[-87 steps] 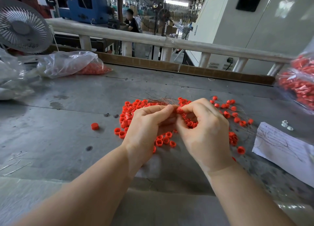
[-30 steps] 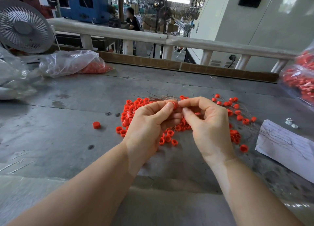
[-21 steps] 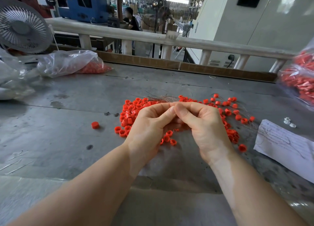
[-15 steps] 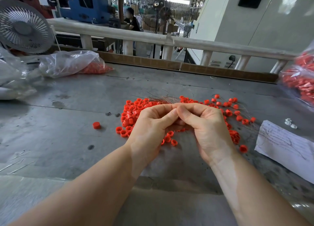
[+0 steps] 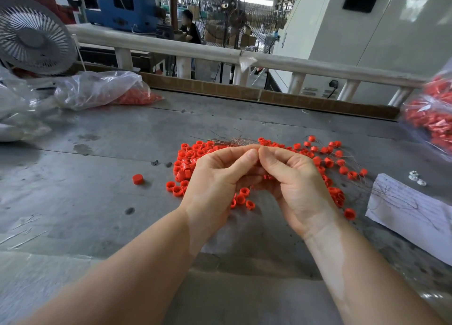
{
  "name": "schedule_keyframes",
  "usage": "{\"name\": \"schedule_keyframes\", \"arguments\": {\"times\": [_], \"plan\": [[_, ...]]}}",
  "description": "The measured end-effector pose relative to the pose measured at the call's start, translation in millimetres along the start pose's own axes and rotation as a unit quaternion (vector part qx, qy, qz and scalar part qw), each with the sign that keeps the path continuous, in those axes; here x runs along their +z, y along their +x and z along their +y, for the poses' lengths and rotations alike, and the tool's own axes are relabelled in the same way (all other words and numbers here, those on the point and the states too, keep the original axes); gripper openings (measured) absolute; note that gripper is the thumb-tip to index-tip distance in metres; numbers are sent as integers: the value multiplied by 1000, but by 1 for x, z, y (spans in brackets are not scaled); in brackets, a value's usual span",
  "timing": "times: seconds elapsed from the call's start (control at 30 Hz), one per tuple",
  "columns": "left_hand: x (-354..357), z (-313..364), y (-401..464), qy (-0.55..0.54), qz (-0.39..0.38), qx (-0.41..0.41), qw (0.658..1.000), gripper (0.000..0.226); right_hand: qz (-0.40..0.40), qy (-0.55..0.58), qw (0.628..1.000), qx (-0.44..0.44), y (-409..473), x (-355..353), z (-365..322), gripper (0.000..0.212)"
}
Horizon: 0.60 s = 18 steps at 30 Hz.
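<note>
A heap of small red plastic caps [image 5: 188, 161] lies on the grey metal table [image 5: 97, 202], mixed with thin wires [image 5: 230, 141]. Just above the heap, my left hand [image 5: 215, 178] and my right hand [image 5: 293, 180] meet thumb tip to thumb tip, fingers curled. What they pinch is hidden between the fingertips; a bit of red shows under the right palm. One red cap [image 5: 137, 179] sits apart to the left.
A clear bag of red caps [image 5: 107, 90] and a fan [image 5: 34, 36] stand at the back left. Another bag of red parts [image 5: 433, 119] is at the right edge, with a sheet of paper [image 5: 411, 212] and white nuts [image 5: 415, 178] near it. A railing [image 5: 220, 53] borders the far side.
The red cap seen between my fingertips a second ago is now out of sight. Both hands have drawn together, thumbs touching, and stay over the heap.
</note>
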<state>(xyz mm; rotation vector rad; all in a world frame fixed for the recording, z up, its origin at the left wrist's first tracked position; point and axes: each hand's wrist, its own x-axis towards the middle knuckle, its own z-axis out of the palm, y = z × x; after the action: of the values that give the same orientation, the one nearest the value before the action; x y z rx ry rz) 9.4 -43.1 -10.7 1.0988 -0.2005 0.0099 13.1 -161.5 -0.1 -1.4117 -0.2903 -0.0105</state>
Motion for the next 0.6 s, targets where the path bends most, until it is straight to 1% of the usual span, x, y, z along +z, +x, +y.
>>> {"name": "schedule_keyframes", "arguments": {"times": [0.17,0.27,0.37,0.6], "plan": [[1,1,-2,3,-18,17,1000,29,4,52,999,5,0,0,0,26],[2,1,-2,24,-21,41,999,22,14,74,997,16,0,1,-1,22],[2,2,-3,71,-4,68,995,16,0,108,993,37,0,2,-2,20],[2,3,-3,166,30,139,976,15,-27,121,990,67,0,2,-2,28]]}}
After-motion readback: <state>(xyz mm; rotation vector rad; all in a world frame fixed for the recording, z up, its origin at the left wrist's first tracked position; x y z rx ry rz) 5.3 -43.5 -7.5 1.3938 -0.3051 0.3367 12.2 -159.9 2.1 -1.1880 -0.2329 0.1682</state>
